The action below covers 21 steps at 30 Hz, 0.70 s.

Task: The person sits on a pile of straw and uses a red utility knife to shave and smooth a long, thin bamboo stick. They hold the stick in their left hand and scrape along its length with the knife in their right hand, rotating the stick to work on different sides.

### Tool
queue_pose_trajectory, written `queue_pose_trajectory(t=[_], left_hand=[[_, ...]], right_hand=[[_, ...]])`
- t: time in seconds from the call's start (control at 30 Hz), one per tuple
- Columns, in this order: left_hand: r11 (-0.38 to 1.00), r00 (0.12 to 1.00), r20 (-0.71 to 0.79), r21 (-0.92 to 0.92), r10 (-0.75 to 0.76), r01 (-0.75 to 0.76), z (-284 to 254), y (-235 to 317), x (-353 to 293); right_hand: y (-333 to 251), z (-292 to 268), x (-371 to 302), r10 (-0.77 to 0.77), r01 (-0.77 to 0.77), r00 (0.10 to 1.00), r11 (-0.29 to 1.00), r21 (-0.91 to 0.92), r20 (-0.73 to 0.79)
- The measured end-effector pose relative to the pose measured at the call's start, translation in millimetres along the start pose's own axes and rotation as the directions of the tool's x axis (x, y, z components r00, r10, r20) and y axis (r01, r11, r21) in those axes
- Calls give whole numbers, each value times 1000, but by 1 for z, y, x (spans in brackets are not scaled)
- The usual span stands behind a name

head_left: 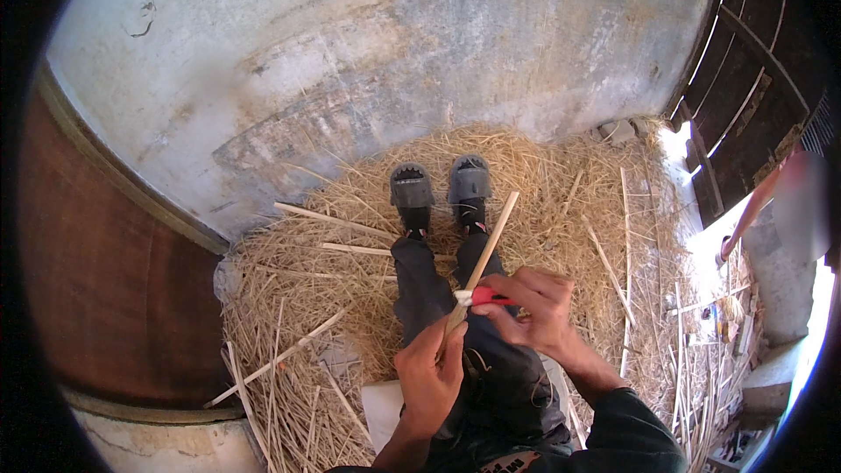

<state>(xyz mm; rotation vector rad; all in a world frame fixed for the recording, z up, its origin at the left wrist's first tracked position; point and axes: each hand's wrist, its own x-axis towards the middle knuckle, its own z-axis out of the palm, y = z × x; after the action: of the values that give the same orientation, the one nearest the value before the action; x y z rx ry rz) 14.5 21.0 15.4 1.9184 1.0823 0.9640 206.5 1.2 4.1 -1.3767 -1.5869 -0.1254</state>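
My left hand (431, 370) is closed around the lower end of a pale wooden or bamboo strip (496, 234), which slants up and away over my legs. My right hand (536, 308) grips a small red tool (486, 296), perhaps a cutter. The tool lies across the strip just above my left fingers. Something white (462, 297) shows where the two meet; whether it belongs to the tool or is wrapped on the strip, I cannot tell.
Thin shavings (534, 166) cover the floor around my grey slippers (470, 179). Several loose strips lie about, one long strip (337, 221) left of my feet. A stained wall (394, 52) stands ahead, a brown door panel (131, 280) at left, dark planks (745, 61) at right.
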Motion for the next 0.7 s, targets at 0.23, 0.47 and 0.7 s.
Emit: queue_pose_trajectory(t=[0.23,0.47,0.7], left_hand=[[997,994,88,-12,-72,73,-4,-7,-19],[996,996,25,20,-87,87,-8,-27,-30],[1000,998,-58,15,6,-5,1,-13,-6]], right_hand=[[36,-20,23,91,-136,958,979,-153,-270],[58,-45,33,228,-268,914,960,-79,-335],[2,3,-4,75,-78,997,992,99,30]])
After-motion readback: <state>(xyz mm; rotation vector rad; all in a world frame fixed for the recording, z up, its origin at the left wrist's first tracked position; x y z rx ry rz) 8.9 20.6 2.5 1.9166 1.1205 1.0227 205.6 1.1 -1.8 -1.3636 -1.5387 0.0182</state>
